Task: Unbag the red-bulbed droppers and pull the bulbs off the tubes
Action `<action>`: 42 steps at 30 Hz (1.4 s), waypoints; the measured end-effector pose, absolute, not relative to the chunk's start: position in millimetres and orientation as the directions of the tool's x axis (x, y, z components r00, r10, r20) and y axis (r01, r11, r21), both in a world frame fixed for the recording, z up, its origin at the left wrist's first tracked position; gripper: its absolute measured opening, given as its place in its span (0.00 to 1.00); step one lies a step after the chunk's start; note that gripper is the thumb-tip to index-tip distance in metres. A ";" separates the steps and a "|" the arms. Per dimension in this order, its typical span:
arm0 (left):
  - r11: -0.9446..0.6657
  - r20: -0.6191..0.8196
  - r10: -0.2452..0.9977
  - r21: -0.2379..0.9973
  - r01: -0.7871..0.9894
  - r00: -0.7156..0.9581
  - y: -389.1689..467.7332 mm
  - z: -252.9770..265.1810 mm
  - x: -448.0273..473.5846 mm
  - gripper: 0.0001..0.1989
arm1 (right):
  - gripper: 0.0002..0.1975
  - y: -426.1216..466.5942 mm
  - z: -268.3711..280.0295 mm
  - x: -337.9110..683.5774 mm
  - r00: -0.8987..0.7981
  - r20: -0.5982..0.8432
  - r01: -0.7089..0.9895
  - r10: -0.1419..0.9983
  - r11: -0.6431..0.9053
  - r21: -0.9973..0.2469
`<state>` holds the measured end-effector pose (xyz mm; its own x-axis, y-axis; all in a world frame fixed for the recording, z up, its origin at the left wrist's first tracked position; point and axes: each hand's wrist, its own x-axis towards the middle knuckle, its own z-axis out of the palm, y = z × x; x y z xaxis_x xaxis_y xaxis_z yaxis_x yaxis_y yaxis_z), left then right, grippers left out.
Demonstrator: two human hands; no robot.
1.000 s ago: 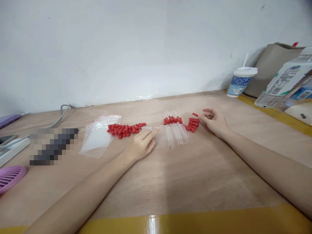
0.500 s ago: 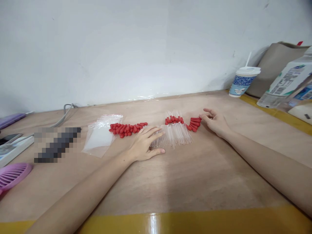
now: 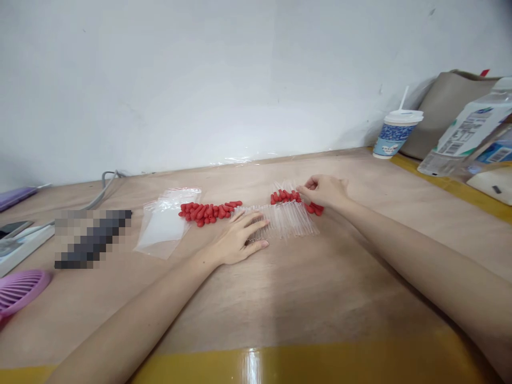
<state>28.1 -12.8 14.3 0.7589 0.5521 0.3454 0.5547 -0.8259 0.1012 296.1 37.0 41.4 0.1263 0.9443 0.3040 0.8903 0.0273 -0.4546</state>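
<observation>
My left hand (image 3: 242, 237) rests spread over the left end of a row of thin clear tubes (image 3: 286, 220) lying side by side on the table. A short row of red rubber bulbs (image 3: 285, 197) lies along the tubes' far ends, with more clear tube ends behind it. At that row's right end is my right hand (image 3: 324, 191), thumb and fingertips pinched together; what they hold is hidden. Beneath this hand, a few more red bulbs (image 3: 315, 209) are partly covered. To the left of my left hand lies a larger heap of red bulbs (image 3: 208, 212).
Clear zip bags (image 3: 166, 221) lie left of the heap. Farther left are a blurred dark object (image 3: 96, 237), a grey cable (image 3: 98, 200) and a pink fan (image 3: 24, 290). A paper cup with straw (image 3: 398, 133), a plastic bottle (image 3: 460, 133) and a grey bag (image 3: 430, 112) stand back right.
My right hand has moved left, from the right side of the fanned red bulbs to the right end of the short row, and its fingers have drawn together. My left hand stays put.
</observation>
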 end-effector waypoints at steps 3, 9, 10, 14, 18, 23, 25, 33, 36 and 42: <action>-0.824 0.366 0.551 0.097 0.558 0.750 -14.2 14.8 28.1 0.24 | 0.18 49.1 45.6 284.7 0.117 0.127 0.918 0.985 -0.059 -0.391; -0.815 0.349 0.568 0.114 0.568 0.745 -15.6 15.6 28.0 0.24 | 0.14 64.0 48.1 273.9 0.169 -0.045 0.941 0.984 -0.175 -0.288; -0.815 0.351 0.568 0.115 0.567 0.745 -15.5 15.4 27.9 0.24 | 0.13 66.1 48.6 272.5 0.178 -0.065 0.941 0.982 -0.189 -0.280; -0.817 0.363 0.565 0.119 0.564 0.741 -15.2 14.4 27.5 0.23 | 0.10 71.2 55.4 269.1 0.224 -0.102 0.930 0.969 -0.244 -0.277; -0.823 0.407 0.552 0.129 0.553 0.728 -15.4 13.6 27.5 0.22 | 0.09 63.2 71.6 274.9 0.219 -0.071 0.911 0.973 -0.230 -0.344; -0.821 0.539 0.525 0.117 0.559 0.658 -15.1 11.1 27.7 0.20 | 0.11 33.8 77.5 292.7 -0.002 0.181 0.803 0.984 0.110 -0.586; -0.811 0.605 0.509 0.098 0.577 0.613 -15.2 10.0 29.0 0.23 | 0.09 18.3 68.1 297.5 -0.101 0.389 0.781 0.916 0.316 -0.540; -0.824 0.725 0.301 -0.129 0.552 0.620 -22.6 14.0 45.4 0.25 | 0.09 -34.9 6.8 287.0 -0.493 0.757 0.722 0.429 0.687 0.081; -0.818 0.669 0.241 -0.250 0.518 0.703 -26.0 16.4 50.1 0.17 | 0.06 -38.5 0.6 280.9 -0.482 0.779 0.717 0.401 0.692 0.087; -0.791 0.659 0.175 -0.349 0.503 0.731 -27.5 13.1 55.6 0.09 | 0.05 -38.8 3.9 274.9 -0.519 0.777 0.663 0.356 0.742 0.103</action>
